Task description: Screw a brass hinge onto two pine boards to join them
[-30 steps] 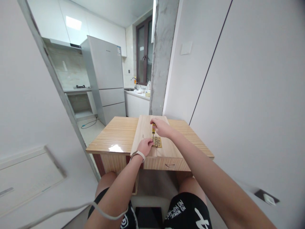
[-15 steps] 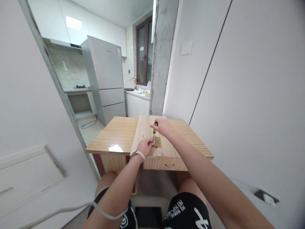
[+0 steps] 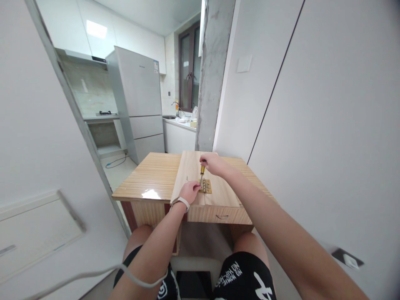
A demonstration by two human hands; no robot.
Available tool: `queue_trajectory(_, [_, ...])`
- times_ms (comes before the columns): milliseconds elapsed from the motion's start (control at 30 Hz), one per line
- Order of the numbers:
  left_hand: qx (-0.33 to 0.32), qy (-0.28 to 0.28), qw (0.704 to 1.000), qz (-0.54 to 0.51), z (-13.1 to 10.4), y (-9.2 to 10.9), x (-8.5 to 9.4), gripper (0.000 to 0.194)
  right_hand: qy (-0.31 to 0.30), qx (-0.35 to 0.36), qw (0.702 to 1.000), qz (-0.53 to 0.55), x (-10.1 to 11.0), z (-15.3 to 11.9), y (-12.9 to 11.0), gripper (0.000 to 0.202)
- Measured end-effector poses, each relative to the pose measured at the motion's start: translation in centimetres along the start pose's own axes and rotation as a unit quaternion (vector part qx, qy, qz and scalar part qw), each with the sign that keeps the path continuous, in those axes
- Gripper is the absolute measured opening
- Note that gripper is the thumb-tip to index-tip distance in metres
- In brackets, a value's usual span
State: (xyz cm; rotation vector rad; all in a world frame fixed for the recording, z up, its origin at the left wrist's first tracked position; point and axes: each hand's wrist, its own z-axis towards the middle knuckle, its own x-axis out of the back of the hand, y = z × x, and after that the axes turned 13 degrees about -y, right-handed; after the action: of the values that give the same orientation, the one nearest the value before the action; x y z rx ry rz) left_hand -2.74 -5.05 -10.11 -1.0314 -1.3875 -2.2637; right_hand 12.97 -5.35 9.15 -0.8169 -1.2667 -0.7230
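A yellow-and-black screwdriver [image 3: 203, 169] stands at a brass hinge [image 3: 206, 186] lying across the seam between pale wooden boards [image 3: 186, 167] on the bench [image 3: 153, 171].
The step in hand looks like screwdriver work at the hinge's left leaf; the next move seems to call for a steady, upright shaft and a seated tip. The right hand [image 3: 212, 163] grips the handle from above, fingers curled round it; the left hand [image 3: 189, 191] has its fingertips drawn together beside the shaft's lower end, though whether they pinch a screw is too small to tell.
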Motion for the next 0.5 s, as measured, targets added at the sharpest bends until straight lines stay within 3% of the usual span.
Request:
queue_trajectory(300, [-0.005, -0.001, 1.0, -0.013, 0.14, 0.0, -0.08, 0.012, -0.006, -0.109, 0.989, -0.101, -0.38, 0.13, -0.33, 0.047])
queue_trajectory(500, [0.006, 0.002, 1.0, -0.011, 0.16, -0.26, -0.09, 0.013, 0.009, -0.004, 0.999, -0.048, 0.2, -0.18, -0.24, 0.015])
